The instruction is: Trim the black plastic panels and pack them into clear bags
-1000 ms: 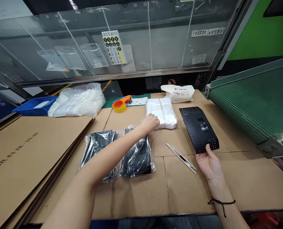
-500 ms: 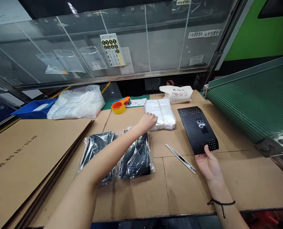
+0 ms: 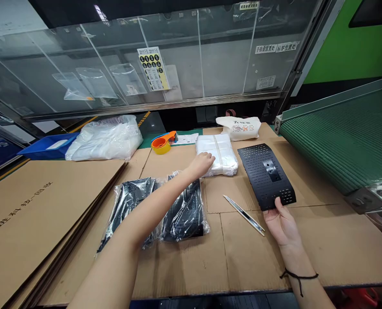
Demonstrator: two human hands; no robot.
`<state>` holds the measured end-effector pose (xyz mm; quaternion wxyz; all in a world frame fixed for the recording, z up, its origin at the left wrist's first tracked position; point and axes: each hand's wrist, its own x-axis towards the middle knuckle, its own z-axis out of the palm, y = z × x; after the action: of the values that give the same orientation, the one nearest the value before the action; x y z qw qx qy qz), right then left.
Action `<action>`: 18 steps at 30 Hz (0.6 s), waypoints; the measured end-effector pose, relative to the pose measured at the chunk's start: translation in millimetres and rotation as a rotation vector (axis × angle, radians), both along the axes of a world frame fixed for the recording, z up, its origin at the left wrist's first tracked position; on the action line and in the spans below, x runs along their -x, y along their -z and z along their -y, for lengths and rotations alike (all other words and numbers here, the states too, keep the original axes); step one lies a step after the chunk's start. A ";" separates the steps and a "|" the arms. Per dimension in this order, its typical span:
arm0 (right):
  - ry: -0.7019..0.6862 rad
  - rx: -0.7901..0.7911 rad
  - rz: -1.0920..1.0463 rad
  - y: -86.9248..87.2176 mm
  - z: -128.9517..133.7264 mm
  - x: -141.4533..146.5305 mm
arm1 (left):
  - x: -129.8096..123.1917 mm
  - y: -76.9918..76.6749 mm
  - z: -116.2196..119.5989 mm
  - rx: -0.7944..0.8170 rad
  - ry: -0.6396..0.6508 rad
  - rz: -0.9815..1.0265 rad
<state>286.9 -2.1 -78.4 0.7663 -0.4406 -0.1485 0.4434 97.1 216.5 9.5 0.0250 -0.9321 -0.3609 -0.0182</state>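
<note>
My right hand (image 3: 282, 223) grips the lower end of a black slotted plastic panel (image 3: 258, 176), thumb on its face. The panel is held tilted, and a small recessed plate with holes shows in its middle. My left hand (image 3: 203, 164) reaches over to the left part of a banded stack of clear plastic bags (image 3: 224, 156). Its fingers are curled closed, and whatever is in them is hidden. Under and beside my left forearm lie two black panels in clear bags: one bagged panel (image 3: 186, 210) and another bagged panel (image 3: 129, 197), partly covered by the arm.
A box cutter (image 3: 244, 214) lies between the bagged panels and my right hand. Behind are an orange tape dispenser (image 3: 163, 141) and a white cloth pouch (image 3: 239, 128). Stacked cardboard (image 3: 49, 214) is at left, a green conveyor belt (image 3: 345, 137) at right.
My left hand has shifted very slightly right over the bag stack, its fingers still curled. The panel in my right hand has turned slightly, its upper end a little further left.
</note>
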 end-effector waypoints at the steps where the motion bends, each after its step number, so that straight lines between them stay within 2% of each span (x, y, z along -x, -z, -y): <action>1: 0.015 0.032 0.047 0.4 -0.1 -0.2 | -0.2 1.6 -1.6 0.004 -0.011 0.018; 6: 0.068 0.119 0.235 3.5 1.1 2.9 | -1.5 6.8 -11.7 0.072 -0.117 0.111; 11: 0.091 0.198 0.518 2.6 6.5 14.4 | -3.4 7.9 -11.7 0.143 -0.180 0.219; 18: -0.008 0.166 0.778 -0.7 6.4 31.9 | -4.1 13.4 -17.8 0.317 -0.245 0.335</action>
<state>255.1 -8.4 -77.7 0.6129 -0.6354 -0.3932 0.2569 101.2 234.3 -4.0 -0.1795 -0.8577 -0.4686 -0.1121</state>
